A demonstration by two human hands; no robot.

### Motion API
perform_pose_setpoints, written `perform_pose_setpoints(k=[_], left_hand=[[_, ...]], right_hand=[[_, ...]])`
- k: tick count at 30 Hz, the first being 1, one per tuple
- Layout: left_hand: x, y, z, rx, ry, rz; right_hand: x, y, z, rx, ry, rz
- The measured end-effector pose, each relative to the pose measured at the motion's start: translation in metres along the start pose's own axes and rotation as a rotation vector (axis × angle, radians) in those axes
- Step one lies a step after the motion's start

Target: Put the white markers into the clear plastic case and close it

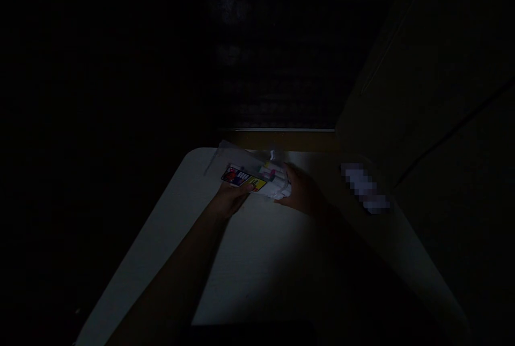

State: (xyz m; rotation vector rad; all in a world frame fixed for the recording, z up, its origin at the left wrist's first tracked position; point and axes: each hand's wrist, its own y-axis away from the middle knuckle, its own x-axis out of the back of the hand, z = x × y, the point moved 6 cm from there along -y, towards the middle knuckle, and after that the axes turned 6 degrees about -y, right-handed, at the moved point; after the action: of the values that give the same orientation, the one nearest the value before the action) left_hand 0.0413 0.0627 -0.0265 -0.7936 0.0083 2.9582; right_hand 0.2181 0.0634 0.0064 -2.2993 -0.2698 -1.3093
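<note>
The scene is very dark. On a pale table (257, 260) lies a clear plastic packet of coloured markers (257, 174) with a bright printed label at its left end. My left hand (231, 198) grips the packet's left end, thumb on the label. My right hand (301, 190) holds the packet's crumpled right end, fingers curled round the plastic. Both forearms reach in from the bottom of the view.
A large cardboard panel (434, 94) leans at the right, its lower edge along the table. A small pale blurred object (365, 188) lies by that edge. Beyond the table's far edge (277, 130) everything is black.
</note>
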Motion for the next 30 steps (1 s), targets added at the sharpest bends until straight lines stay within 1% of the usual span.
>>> perform_pose_setpoints(k=[3,8,10,13,16,18,19,22,23,25,27,30], left_hand=[[0.004,-0.001,0.002,0.011,0.051,0.039],[0.026,-0.005,0.011,-0.031,0.158,0.173],[0.031,-0.005,0.01,-0.009,0.158,0.198],[0.027,-0.005,0.003,0.043,0.122,0.163],[0.018,-0.006,0.003,0.032,0.128,0.085],[0.019,-0.007,0.005,0.014,0.159,0.076],[0.021,-0.008,0.007,0.007,0.18,0.094],[0.038,-0.01,0.016,-0.051,0.245,0.203],[0.044,-0.011,0.021,-0.102,0.261,0.243],[0.053,-0.012,0.026,-0.144,0.29,0.303],[0.056,-0.012,0.032,-0.209,0.321,0.317],[0.055,-0.012,0.035,-0.278,0.345,0.28]], right_hand=[[-0.002,0.001,0.001,-0.03,0.013,-0.039],[0.006,0.004,0.008,-0.006,0.033,-0.076],[0.009,0.005,0.006,0.005,0.052,-0.091],[0.01,0.004,-0.001,0.022,0.087,-0.097],[0.008,0.003,-0.005,0.027,0.105,-0.1],[0.005,0.003,-0.003,0.022,0.106,-0.115],[0.005,0.004,0.0,0.02,0.105,-0.124],[0.005,0.005,0.008,0.018,0.108,-0.145],[0.006,0.006,0.011,0.015,0.111,-0.152],[0.007,0.007,0.016,0.003,0.118,-0.168],[0.008,0.008,0.019,-0.013,0.127,-0.184],[0.01,0.009,0.022,-0.03,0.144,-0.212]])
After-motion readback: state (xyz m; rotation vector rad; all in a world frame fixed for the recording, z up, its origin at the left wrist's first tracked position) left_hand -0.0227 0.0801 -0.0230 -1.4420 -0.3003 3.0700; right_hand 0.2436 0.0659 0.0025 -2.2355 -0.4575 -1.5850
